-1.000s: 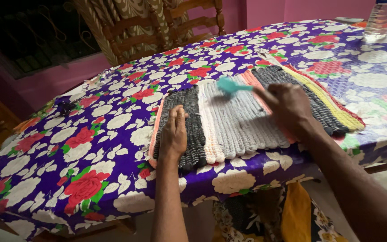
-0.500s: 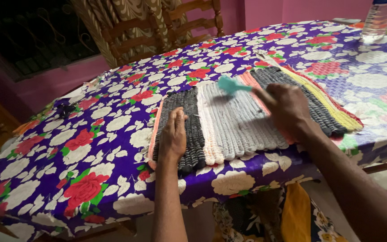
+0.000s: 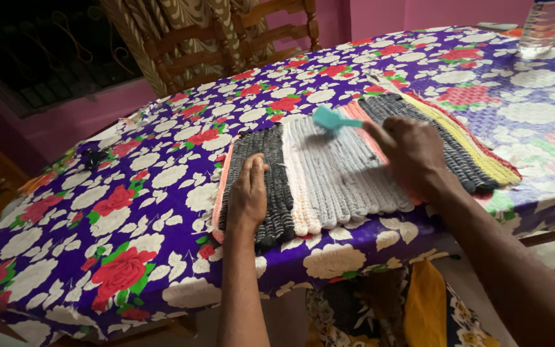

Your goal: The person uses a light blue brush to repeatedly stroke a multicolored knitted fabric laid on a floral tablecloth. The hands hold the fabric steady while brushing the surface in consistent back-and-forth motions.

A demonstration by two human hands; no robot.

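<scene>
Woven mat [image 3: 348, 173] at table edge [image 3: 354, 247], left hand [image 3: 248, 193] flat

The teal brush [image 3: 329, 119] sits slightly higher on the woven mat [image 3: 348, 173] than before; the right hand [image 3: 412, 154] has edged up with it.

A home dining room — domestic, lived-in.
Shown by a table draped in a purple floral tablecloth [image 3: 130, 212] under the fingers, wooden dining chairs [image 3: 226, 38] and a patterned curtain [image 3: 181, 16] well beyond the fingertips, pink walls [image 3: 380, 16] behind, a clear plastic bottle [image 3: 541, 26] far off right — household furnishings throughout.
</scene>
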